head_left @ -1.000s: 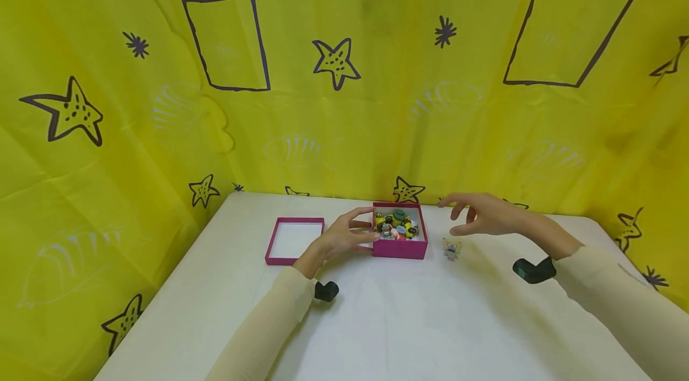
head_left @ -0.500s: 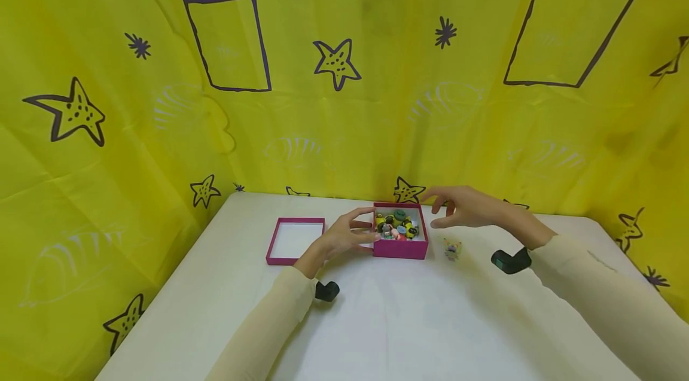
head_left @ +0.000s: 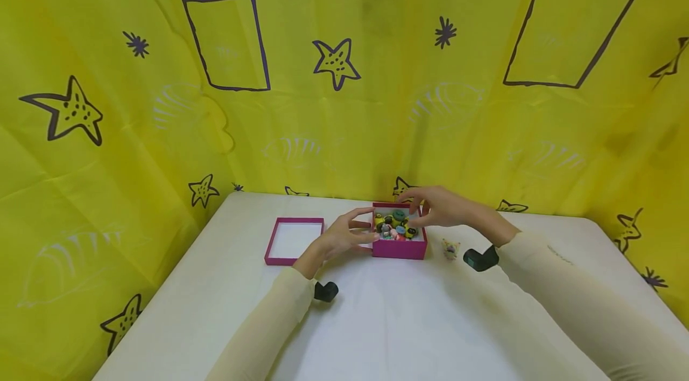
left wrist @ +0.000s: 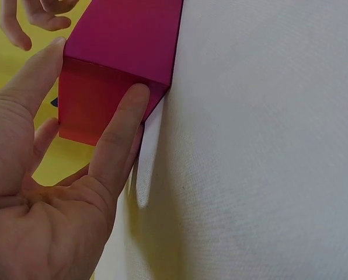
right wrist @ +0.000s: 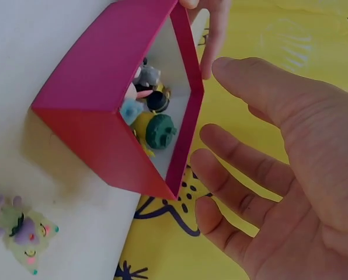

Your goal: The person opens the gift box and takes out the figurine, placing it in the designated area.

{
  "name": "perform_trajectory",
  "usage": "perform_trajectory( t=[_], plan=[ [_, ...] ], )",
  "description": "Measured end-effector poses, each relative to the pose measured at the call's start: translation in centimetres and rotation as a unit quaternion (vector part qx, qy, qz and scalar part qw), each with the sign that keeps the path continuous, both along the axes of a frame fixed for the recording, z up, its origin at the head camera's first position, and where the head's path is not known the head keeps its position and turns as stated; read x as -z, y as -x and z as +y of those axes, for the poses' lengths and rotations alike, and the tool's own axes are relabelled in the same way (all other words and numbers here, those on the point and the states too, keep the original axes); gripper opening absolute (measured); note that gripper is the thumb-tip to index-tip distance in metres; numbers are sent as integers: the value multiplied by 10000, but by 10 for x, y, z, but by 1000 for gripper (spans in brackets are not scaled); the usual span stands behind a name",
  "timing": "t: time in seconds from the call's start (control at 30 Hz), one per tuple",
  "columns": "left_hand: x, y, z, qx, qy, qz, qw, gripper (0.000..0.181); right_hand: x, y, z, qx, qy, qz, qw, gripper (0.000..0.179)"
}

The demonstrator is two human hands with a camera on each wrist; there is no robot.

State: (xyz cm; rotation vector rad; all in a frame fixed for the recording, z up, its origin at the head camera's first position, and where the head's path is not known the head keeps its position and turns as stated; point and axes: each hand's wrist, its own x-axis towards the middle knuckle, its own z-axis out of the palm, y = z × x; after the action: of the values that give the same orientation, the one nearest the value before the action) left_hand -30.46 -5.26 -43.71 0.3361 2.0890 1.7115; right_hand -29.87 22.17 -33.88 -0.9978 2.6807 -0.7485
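A magenta box (head_left: pixel 398 249) with a white inside stands near the back of the table, holding several small toy figures (head_left: pixel 389 229). At its left side is my left hand (head_left: pixel 341 234), fingers extended along the wall and the thumb up by the rim in the left wrist view. Over the box's right part hovers my right hand (head_left: pixel 438 207), fingers spread and lightly bent, nothing between them. The right wrist view shows a green-topped figure (right wrist: pixel 160 131) inside the box. A small pale figure with pointed, coloured tips (right wrist: pixel 25 233) lies on the table to the box's right.
A shallow magenta lid (head_left: pixel 296 240), white inside, lies left of the box on the white tabletop (head_left: pixel 377 321). Behind the table hangs a yellow curtain (head_left: pixel 377 148) with drawn stars, close to the box's back edge. Dark devices (head_left: pixel 325 292) sit at both wrists.
My right hand has moved left, from beside the box near the loose figure to above the box's right part. The left hand and the box have stayed in place.
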Motion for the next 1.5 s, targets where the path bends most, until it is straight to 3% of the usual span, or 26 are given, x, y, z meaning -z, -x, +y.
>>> perform_trajectory(
  t=[0.6,0.9,1.13,1.3,1.5],
  plan=[
    [0,0,-1,-27,184,53,9998,72,34,13,-17,-3,-196,-194,9996,50],
    [1,1,-2,54,108,166,9998,75,39,13,-24,188,-586,-84,9981,51],
    [1,0,-2,32,209,213,9995,74,43,13,-31,150,-920,230,9954,40],
    [1,0,-2,-18,207,192,9996,73,42,12,-34,160,-957,192,9951,30],
    [1,0,-1,24,113,216,9997,72,46,13,-36,293,-997,94,9945,32]
  ],
)
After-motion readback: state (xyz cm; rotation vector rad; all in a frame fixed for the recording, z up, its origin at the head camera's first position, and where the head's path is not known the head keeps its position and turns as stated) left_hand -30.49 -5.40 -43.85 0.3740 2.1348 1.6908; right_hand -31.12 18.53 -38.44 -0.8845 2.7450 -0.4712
